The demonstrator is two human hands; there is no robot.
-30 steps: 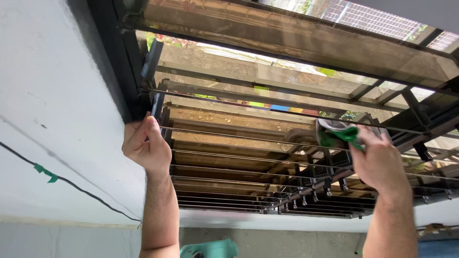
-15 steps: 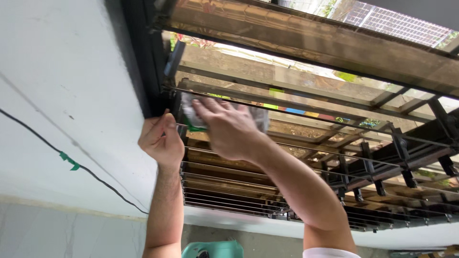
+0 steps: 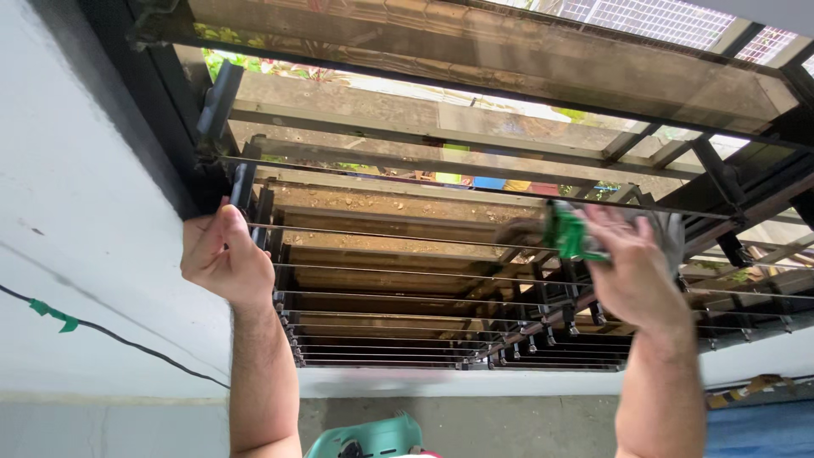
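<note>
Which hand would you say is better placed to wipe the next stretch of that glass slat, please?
Probably the right hand: it holds the green cloth against the glass slat, while the left hand grips the window frame edge.

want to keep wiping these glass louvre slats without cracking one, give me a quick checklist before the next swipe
1. Cloth in hand: ok. The right hand presses a green cloth against a glass slat.
2. Left hand bracing: ok. It rests at the slat ends by the black frame; its grip is hidden.
3. Slats open enough to reach between: ok, all tilted open.
4. Slat seated in its end clips: cannot tell, clips partly hidden by the left hand.
5. Cloth clear of the clips on the middle post: ok.
6. Black cable on the wall clear of the arms: ok.
</note>
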